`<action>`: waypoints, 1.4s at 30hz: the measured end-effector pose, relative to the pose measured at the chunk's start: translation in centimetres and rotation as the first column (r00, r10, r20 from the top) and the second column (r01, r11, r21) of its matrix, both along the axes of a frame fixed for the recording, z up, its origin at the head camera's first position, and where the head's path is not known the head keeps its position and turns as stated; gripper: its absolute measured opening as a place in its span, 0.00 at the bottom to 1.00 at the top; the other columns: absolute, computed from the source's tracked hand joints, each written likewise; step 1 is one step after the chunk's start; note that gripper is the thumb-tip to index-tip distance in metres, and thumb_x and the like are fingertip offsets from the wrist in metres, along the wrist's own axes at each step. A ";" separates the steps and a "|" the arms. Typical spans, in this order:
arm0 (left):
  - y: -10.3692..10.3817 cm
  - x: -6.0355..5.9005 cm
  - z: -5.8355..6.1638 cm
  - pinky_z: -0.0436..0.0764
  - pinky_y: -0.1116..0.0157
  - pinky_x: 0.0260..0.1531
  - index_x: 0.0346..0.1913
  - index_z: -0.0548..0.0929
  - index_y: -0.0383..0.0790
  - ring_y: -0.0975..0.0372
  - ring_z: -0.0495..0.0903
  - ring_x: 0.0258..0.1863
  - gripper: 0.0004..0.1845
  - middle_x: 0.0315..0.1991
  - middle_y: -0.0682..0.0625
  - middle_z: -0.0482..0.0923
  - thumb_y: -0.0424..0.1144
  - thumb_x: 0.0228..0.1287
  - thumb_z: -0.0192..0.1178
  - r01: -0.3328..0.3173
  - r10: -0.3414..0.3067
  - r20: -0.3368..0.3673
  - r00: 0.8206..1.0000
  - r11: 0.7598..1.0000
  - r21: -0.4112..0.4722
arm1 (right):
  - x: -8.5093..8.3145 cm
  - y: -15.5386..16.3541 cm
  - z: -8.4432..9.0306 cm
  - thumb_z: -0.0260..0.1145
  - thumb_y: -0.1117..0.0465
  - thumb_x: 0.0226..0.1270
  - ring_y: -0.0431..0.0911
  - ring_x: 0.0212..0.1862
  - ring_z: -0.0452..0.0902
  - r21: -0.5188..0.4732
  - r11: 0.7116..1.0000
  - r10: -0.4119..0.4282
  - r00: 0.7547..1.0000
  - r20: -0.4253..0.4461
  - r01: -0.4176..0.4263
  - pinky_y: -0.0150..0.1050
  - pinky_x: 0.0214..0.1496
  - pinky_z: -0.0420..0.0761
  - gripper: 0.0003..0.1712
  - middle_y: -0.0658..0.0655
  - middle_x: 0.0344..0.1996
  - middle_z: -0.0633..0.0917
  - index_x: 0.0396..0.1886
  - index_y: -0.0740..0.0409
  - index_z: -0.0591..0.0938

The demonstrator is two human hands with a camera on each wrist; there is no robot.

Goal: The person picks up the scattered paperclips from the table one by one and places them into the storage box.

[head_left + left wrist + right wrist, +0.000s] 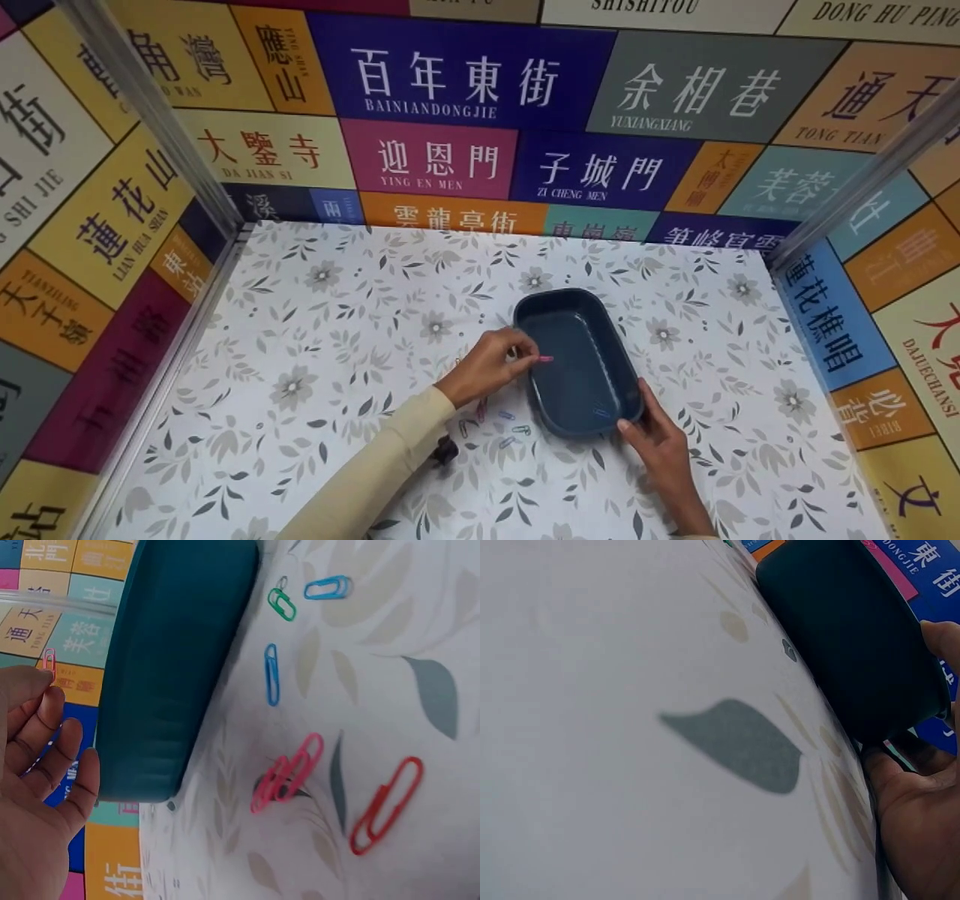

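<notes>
The left hand (491,364) pinched a pink paper clip (543,359) over the blue tray (581,360). The right hand (660,442) gripped the tray's near corner, fingers curled round it.

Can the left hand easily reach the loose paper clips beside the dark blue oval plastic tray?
Probably yes. The loose paper clips lie uncovered on the floral table, just below the left hand. However, its fingers already pinch a pink paper clip over the dark blue oval plastic tray.

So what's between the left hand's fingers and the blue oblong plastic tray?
Only the pink paper clip, pinched in the left hand over the blue oblong plastic tray's rim, in the head view.
</notes>
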State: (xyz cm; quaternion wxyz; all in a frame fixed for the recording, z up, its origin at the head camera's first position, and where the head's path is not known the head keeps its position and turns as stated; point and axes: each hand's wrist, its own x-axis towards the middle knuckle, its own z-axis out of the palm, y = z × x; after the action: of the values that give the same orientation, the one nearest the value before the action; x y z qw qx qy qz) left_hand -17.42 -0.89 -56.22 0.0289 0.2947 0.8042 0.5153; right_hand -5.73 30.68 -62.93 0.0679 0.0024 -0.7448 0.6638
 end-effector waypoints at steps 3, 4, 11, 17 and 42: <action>0.5 -0.2 0.3 0.85 0.67 0.43 0.43 0.91 0.35 0.66 0.82 0.39 0.02 0.39 0.48 0.87 0.29 0.75 0.69 0.033 -0.033 -0.006 0.999 0.999 -0.014 | 0.0 0.0 0.0 0.71 0.76 0.74 0.25 0.77 0.65 -0.007 1.000 0.000 1.000 -0.008 0.000 0.25 0.74 0.69 0.45 0.69 0.84 0.62 0.86 0.66 0.64; 0.7 -0.2 0.5 0.86 0.66 0.43 0.43 0.91 0.34 0.66 0.82 0.39 0.02 0.39 0.47 0.87 0.29 0.75 0.69 0.047 -0.047 -0.012 0.999 0.999 -0.021 | 0.1 0.0 0.0 0.71 0.76 0.74 0.25 0.77 0.65 -0.007 1.000 -0.001 1.000 -0.009 0.001 0.25 0.74 0.69 0.45 0.69 0.84 0.62 0.86 0.66 0.64; 2.0 -0.5 1.1 0.88 0.60 0.42 0.44 0.90 0.35 0.67 0.81 0.37 0.03 0.39 0.46 0.88 0.29 0.75 0.67 0.115 -0.119 -0.055 0.991 0.991 -0.062 | 0.2 0.2 -0.1 0.71 0.76 0.75 0.27 0.78 0.64 -0.016 1.000 0.003 1.000 -0.017 -0.003 0.25 0.75 0.68 0.44 0.69 0.85 0.62 0.86 0.65 0.64; 3.4 -0.8 1.7 0.83 0.70 0.44 0.45 0.91 0.36 0.65 0.82 0.40 0.04 0.40 0.48 0.89 0.32 0.77 0.68 0.153 -0.164 -0.105 0.981 0.983 -0.105 | 0.3 0.2 0.0 0.70 0.73 0.77 0.26 0.79 0.62 0.001 1.000 0.004 1.000 0.009 -0.004 0.24 0.75 0.67 0.44 0.68 0.86 0.60 0.87 0.63 0.62; 6.8 -2.4 1.7 0.77 0.76 0.42 0.42 0.92 0.41 0.67 0.81 0.38 0.07 0.38 0.53 0.87 0.39 0.80 0.69 0.280 -0.325 -0.125 0.937 0.917 -0.285 | 0.1 0.0 -0.1 0.70 0.77 0.74 0.28 0.79 0.64 -0.003 1.000 0.007 0.999 -0.035 -0.007 0.25 0.76 0.66 0.44 0.69 0.84 0.62 0.85 0.66 0.64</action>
State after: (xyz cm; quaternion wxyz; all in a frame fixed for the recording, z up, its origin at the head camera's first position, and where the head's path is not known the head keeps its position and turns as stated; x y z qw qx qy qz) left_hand -19.80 5.89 -54.50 0.0784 0.4522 0.8094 0.3664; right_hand -5.62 30.67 -63.07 0.0788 0.0165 -0.7424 0.6651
